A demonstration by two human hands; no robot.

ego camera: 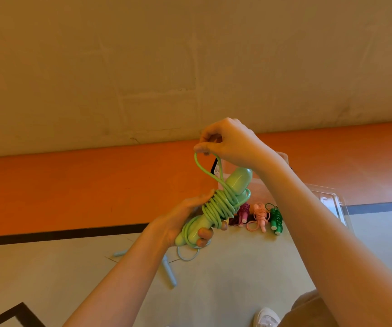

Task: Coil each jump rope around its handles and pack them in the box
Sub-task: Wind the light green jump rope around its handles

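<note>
Your left hand [185, 218] grips the light-green rope bundle [216, 208]; your right hand [228, 142] pinches its last loop [201, 166]; slacken, and the coils may spring loose.

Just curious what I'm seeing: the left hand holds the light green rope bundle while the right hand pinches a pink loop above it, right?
Not quite. The loop pinched by the right hand is light green, part of the same rope bundle the left hand holds. The head view shows it.
</note>
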